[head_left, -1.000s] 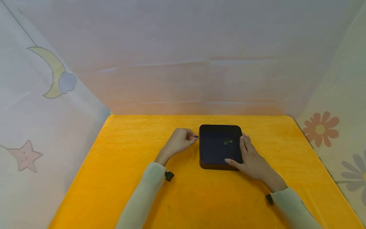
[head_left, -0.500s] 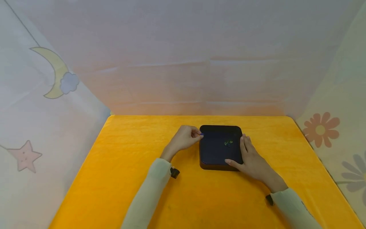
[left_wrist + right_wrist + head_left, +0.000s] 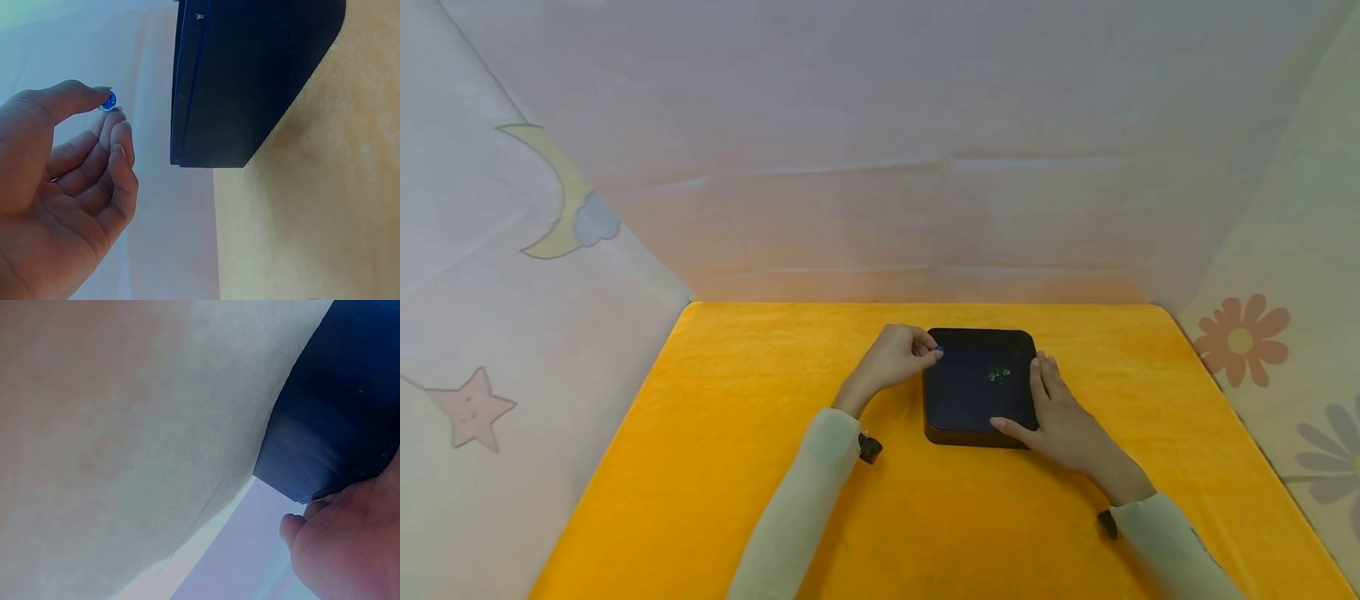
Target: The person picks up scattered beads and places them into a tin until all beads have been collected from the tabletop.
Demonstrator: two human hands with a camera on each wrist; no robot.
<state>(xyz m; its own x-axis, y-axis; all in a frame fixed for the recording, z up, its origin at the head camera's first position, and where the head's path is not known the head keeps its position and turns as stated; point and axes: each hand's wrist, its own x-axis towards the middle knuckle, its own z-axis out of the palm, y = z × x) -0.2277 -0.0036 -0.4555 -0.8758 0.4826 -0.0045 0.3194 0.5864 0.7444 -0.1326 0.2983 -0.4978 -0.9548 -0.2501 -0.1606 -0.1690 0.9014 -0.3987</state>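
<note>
Pinching a tiny blue bead [image 3: 109, 100] at thumb & fingertip, left hand [image 3: 895, 357] hovers beside black tray [image 3: 977, 387], right hand [image 3: 1060, 412] resting flat, fingers straight, on tray's edge; bead probably hard, light, slippery, best held w/ fingertips.

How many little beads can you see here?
At least 2: one blue bead pinched in the left hand, plus a small greenish cluster inside the black tray, too tiny to count.

Lighting soft, even, diffuse; shadows faint. Head view sharp, colours slightly washed out. Both wrist views soft-focused at close range; the right wrist view is largely featureless blur.
</note>
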